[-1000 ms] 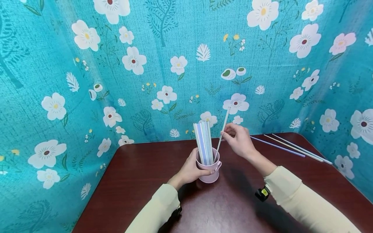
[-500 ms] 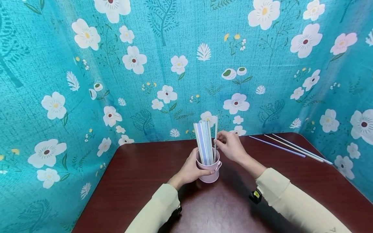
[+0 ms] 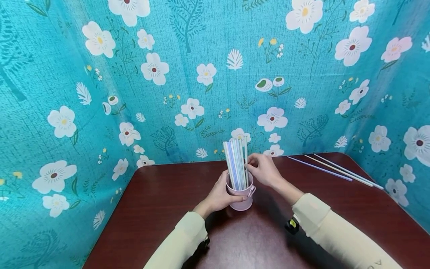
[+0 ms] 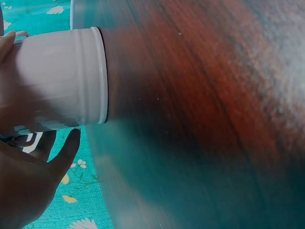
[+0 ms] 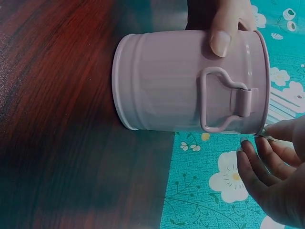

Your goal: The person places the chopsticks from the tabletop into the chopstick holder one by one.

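Note:
A pink metal bucket (image 3: pixel 242 205) with a small wire handle stands upright on the table, a bundle of pale and blue straws (image 3: pixel 233 160) leaning inside it. My left hand (image 3: pixel 218 194) grips the bucket's left side, its thumb across the front. In the right wrist view that thumb presses on the bucket wall (image 5: pixel 176 81) near the rim. My right hand (image 3: pixel 263 169) pinches a single pale green straw (image 3: pixel 246 149) between thumb and finger. That straw stands nearly upright in the bucket, just right of the bundle. Its lower end is hidden by the bucket.
Three loose straws lie at the table's back right: a purple one (image 3: pixel 319 168), a cream one (image 3: pixel 337 170) and a pale blue one (image 3: pixel 349 172). The dark red table (image 3: pixel 161 209) meets a teal flowered cloth (image 3: pixel 188 134) behind and at both sides.
My right hand has moved left and slightly down. The straw it holds has swung from leaning right to nearly upright beside the bundle. My left hand has stayed on the bucket.

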`<action>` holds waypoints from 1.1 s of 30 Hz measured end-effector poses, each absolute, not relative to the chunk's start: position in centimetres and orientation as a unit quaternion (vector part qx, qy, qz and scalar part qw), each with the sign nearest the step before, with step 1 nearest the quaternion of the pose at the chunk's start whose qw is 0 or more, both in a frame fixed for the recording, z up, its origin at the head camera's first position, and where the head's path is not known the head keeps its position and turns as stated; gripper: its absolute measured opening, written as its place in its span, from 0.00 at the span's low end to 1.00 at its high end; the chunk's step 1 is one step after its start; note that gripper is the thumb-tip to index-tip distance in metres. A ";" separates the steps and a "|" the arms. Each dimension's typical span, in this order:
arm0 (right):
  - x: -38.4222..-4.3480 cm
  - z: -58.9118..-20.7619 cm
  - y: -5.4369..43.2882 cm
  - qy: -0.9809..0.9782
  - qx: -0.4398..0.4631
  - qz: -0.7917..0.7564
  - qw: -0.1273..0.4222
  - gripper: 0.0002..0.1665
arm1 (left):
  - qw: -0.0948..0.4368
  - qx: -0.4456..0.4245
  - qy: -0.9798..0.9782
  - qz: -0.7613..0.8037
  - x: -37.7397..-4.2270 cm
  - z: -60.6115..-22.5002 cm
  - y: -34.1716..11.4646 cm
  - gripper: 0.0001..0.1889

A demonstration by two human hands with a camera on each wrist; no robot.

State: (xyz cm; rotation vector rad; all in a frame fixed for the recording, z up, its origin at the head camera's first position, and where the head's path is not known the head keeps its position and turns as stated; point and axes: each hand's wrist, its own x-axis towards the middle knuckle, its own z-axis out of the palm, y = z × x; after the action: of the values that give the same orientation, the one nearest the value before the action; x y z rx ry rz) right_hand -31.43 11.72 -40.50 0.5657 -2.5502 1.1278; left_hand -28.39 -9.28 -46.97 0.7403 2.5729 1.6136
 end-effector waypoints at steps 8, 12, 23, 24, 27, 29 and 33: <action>-31.3 -40.9 11.6 -0.888 0.196 0.393 0.136 0.05 | 0.009 0.235 0.822 0.518 -28.1 -46.7 -9.2 0.54; -31.3 -41.2 11.6 -0.889 0.193 0.394 0.132 0.05 | 0.011 0.236 0.822 0.519 -28.2 -46.8 -9.2 0.55; -30.9 -41.1 12.3 -0.887 0.201 0.395 0.129 0.07 | 0.017 0.232 0.823 0.518 -28.0 -46.7 -9.2 0.54; -30.8 -41.0 12.4 -0.888 0.200 0.394 0.129 0.07 | 0.016 0.233 0.822 0.520 -28.0 -46.6 -9.3 0.54; -30.8 -40.8 12.8 -0.886 0.202 0.395 0.132 0.07 | 0.010 0.235 0.821 0.520 -28.1 -46.7 -9.3 0.54; -30.9 -40.6 13.2 -0.887 0.203 0.393 0.134 0.07 | 0.007 0.237 0.821 0.519 -28.2 -46.7 -9.2 0.54; -31.2 -40.4 14.5 -0.890 0.197 0.386 0.143 0.09 | 0.005 0.236 0.823 0.517 -28.4 -46.8 -9.2 0.54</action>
State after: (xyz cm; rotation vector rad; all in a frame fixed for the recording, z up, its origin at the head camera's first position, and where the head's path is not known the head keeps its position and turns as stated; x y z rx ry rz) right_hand -31.17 14.50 -40.41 0.5676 -2.5668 1.1145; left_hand -28.38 -9.21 -46.78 0.7378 2.5769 1.6178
